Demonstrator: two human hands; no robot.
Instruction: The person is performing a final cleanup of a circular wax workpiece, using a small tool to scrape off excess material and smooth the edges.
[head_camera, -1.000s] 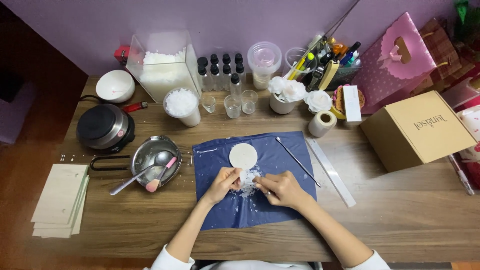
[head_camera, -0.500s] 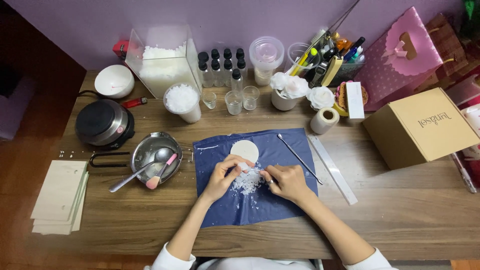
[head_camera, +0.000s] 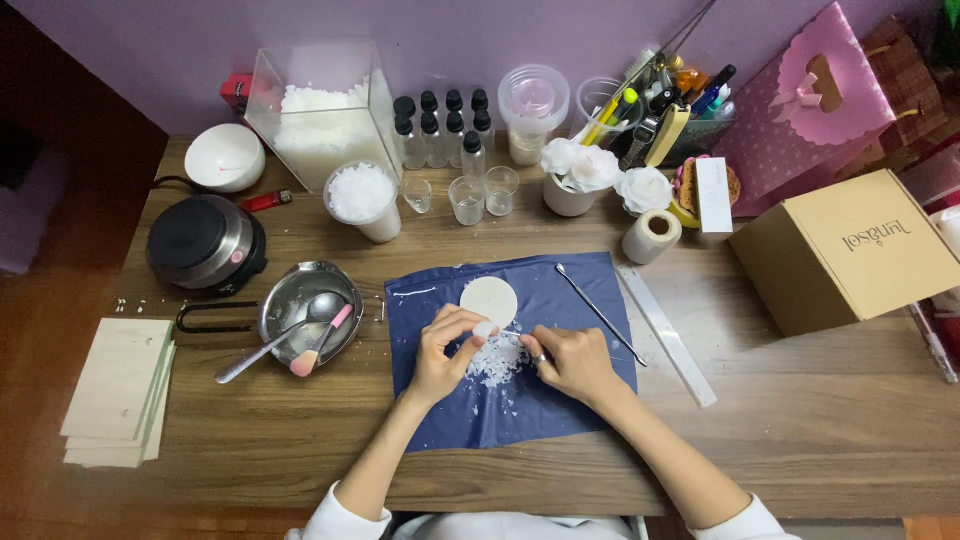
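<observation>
My left hand (head_camera: 443, 352) and my right hand (head_camera: 574, 362) meet over a blue mat (head_camera: 540, 400) on the wooden table (head_camera: 800, 420). Between their fingertips they pinch a small white piece (head_camera: 487, 329) with a thin stick running toward the right hand. A pile of white flakes (head_camera: 497, 365) lies on the mat just below the fingers. A round white disc (head_camera: 488, 300) rests on the mat right above the hands. A thin metal tool (head_camera: 598, 312) lies at the mat's right edge.
A steel pan (head_camera: 300, 300) holding a spoon and a pink spatula sits left of the mat, a black hotplate (head_camera: 205, 243) beyond it. Cream cards (head_camera: 115, 390) lie far left. A ruler (head_camera: 667, 335), tape roll (head_camera: 651, 236) and cardboard box (head_camera: 850, 250) stand right; cups and bottles line the back.
More white flakes have gathered on the mat under my fingers. Both hands stay over the mat, pinching the small white piece.
</observation>
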